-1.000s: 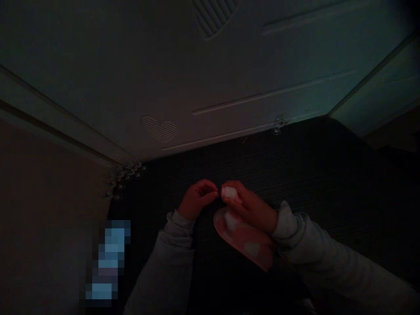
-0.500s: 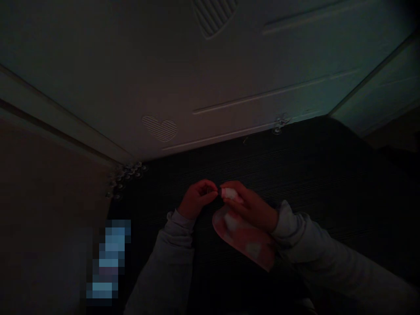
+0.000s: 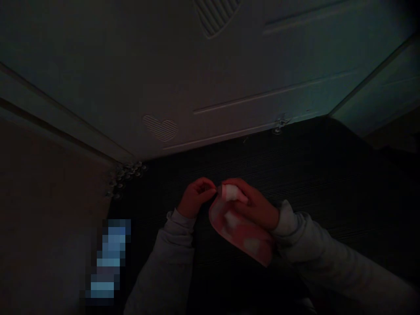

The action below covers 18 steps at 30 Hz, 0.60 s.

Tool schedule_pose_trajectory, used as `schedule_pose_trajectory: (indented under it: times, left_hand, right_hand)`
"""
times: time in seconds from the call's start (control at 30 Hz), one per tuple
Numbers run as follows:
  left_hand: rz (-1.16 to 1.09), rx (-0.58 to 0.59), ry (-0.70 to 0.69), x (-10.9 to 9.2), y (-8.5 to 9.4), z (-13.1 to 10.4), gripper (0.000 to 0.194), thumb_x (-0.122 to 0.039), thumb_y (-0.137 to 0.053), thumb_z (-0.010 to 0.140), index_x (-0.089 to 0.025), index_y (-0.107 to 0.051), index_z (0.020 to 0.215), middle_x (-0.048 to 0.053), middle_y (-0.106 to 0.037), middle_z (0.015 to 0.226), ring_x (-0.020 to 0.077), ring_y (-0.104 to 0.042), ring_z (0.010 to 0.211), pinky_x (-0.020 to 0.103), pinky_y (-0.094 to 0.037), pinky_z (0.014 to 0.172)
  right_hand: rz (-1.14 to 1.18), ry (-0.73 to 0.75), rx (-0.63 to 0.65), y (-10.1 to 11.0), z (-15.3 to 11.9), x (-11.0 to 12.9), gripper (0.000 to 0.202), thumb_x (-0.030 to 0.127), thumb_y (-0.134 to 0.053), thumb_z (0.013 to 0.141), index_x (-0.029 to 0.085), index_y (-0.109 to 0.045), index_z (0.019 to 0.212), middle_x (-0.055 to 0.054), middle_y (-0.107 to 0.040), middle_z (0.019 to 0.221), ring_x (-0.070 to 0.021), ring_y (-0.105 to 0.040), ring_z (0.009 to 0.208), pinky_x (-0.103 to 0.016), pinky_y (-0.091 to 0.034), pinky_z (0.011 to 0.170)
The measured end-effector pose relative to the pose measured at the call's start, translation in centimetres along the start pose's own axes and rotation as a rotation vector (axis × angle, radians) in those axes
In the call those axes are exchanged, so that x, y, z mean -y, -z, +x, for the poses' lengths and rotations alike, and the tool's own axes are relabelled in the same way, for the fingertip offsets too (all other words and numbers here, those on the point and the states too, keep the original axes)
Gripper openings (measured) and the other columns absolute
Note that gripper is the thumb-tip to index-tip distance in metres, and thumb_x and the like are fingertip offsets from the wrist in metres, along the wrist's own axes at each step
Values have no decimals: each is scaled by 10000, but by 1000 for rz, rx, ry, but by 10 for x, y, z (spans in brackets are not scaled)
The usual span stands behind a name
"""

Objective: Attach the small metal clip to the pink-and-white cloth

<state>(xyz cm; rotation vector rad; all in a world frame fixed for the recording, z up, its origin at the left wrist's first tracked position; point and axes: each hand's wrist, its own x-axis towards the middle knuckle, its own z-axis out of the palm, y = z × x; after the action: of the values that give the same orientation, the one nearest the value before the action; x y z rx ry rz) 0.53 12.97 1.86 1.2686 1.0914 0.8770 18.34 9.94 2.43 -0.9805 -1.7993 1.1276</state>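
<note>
In the dim light, my right hand [image 3: 254, 205] is closed around a soft-looking pink-and-white patterned piece [image 3: 241, 229], perhaps cloth. Its wide part, with one rounded end, hangs below my fingers, and a narrower pink-and-white part sticks out between thumb and fingers. A small dark tip shows at the end of that narrow part. My left hand [image 3: 196, 199] is pinched, thumb to forefinger, right at this dark tip. What lies between the left fingertips is too small and dark to make out. Both hands are above a dark surface.
The dark wood-grained tabletop [image 3: 262, 162] meets a pale panel [image 3: 229, 78] with raised heart shapes. Several small clear, shiny round pieces [image 3: 127, 173] cluster in the left corner, with more [image 3: 280, 124] at the panel's foot. A blurred-out bright screen-like object [image 3: 110, 258] lies at the left edge.
The patterned piece has turned slightly in my right hand, its wide part rising left toward my left fingers. More of the narrow part shows. The light has dimmed a little.
</note>
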Motion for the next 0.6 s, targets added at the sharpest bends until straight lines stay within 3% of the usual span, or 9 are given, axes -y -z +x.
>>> schedule_pose_trajectory:
  times: [0.2,0.37,0.47,0.6]
  left_hand:
    - [-30,6,-5,0,-1,0,134,-224,-617,582,-158,-525,654,-33,-527,605,76,-461,552,221,-366,553]
    - [-18,5,3,1,-1,0,151,-237,-623,577,-154,-524,655,-30,-526,605,75,-459,549,214,-369,536]
    - [-11,7,2,1,-1,0,152,-239,-622,580,-154,-522,656,-29,-525,604,75,-461,551,211,-370,532]
    - [17,12,-11,0,-1,0,144,-235,-622,582,-157,-525,654,-31,-520,594,75,-459,545,210,-367,526]
  right_hand:
    - [144,-107,-55,2,1,3,290,362,-334,814,199,-489,997,-40,-553,988,-155,-505,930,-303,-395,820]
    - [246,-178,-93,1,1,-5,491,517,-220,805,180,-562,907,-51,-603,911,-164,-541,881,-312,-409,811]
    - [309,-183,-110,1,3,-6,603,500,-78,823,175,-581,889,-53,-608,897,-154,-534,908,-322,-389,845]
    - [269,-154,-109,2,6,-2,344,428,-355,798,186,-599,816,-40,-594,924,-151,-531,908,-314,-395,834]
